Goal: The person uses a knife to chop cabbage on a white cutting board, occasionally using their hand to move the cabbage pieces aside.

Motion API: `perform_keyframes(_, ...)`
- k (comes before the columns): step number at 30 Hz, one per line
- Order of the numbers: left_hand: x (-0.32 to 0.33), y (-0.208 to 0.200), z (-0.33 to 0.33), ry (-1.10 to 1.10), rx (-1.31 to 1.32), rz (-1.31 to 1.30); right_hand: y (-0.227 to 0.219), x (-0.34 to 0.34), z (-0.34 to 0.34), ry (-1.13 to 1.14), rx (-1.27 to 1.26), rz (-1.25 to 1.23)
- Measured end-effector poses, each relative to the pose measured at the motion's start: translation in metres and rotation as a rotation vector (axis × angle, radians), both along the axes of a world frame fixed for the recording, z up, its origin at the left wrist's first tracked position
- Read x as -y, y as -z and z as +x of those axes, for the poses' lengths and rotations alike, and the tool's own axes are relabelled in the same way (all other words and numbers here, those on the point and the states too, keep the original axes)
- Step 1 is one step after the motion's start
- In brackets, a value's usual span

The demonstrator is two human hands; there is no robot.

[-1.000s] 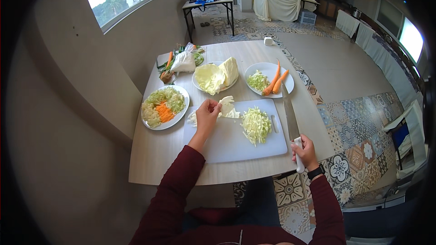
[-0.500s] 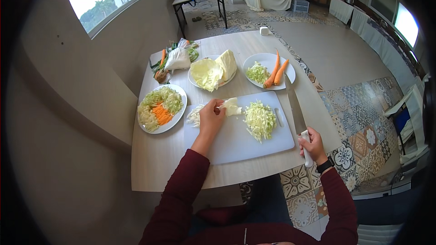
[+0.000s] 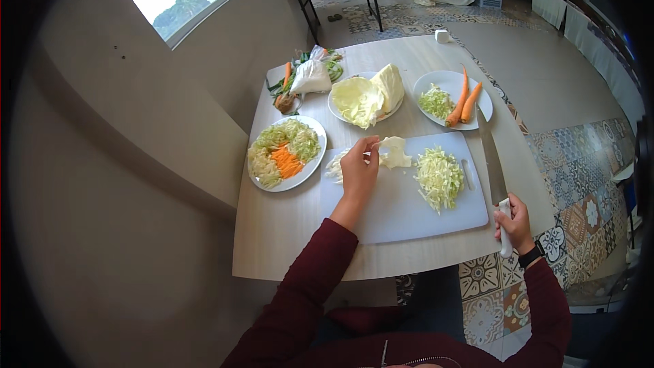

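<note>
My left hand (image 3: 361,169) is over the white cutting board (image 3: 402,221), its fingers closed in a pinch at the edge of a pale cabbage leaf piece (image 3: 395,152). The fingertips partly hide where they meet the leaf. Shredded cabbage (image 3: 439,177) lies heaped on the board's right side, and whitish shreds (image 3: 334,167) show left of my hand. In my right hand (image 3: 516,223) is the white handle of a large kitchen knife (image 3: 493,160). Its blade points away from me, right of the board, with the tip by the carrots (image 3: 470,103).
A plate (image 3: 320,123) of shredded cabbage and carrot stands at left. Behind the board are a plate with cabbage leaves (image 3: 357,101) and another plate (image 3: 446,78) holding carrots and chopped greens. A white bag (image 3: 311,77) lies among vegetables at the back left. A wall flanks the table's left.
The whole view has shifted, moving the table rightward in the picture. My left hand has lifted its fingers slightly at the leaf piece. The knife stays in my right hand beside the board.
</note>
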State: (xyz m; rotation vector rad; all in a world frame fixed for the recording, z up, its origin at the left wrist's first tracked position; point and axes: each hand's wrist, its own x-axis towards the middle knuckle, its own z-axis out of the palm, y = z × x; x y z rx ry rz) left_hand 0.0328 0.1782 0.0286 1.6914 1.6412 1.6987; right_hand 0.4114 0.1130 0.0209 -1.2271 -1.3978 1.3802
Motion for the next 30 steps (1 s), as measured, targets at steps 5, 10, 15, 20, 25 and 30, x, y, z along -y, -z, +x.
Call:
perform_keyframes(5,0.001,0.0,-0.001,-0.04,0.071,0.074,0.003,0.0,-0.001,0.0,0.002,0.02)
perform_keyframes(10,0.0,0.0,-0.004,-0.003,0.233,0.041,0.004,-0.001,0.003,-0.004,0.009,0.01)
perform_keyframes(15,-0.007,0.005,-0.007,-0.012,0.213,0.073,0.002,0.0,0.003,0.003,0.012,0.021)
perform_keyframes(20,-0.002,-0.001,-0.004,0.005,0.263,0.09,0.004,0.0,0.001,0.027,-0.039,0.039)
perform_keyframes(25,-0.004,0.001,-0.005,0.007,0.225,0.115,-0.005,0.002,-0.004,0.021,-0.056,0.022)
perform_keyframes(30,0.005,-0.011,-0.003,0.03,0.068,0.195,0.003,-0.001,-0.004,0.012,-0.119,0.097)
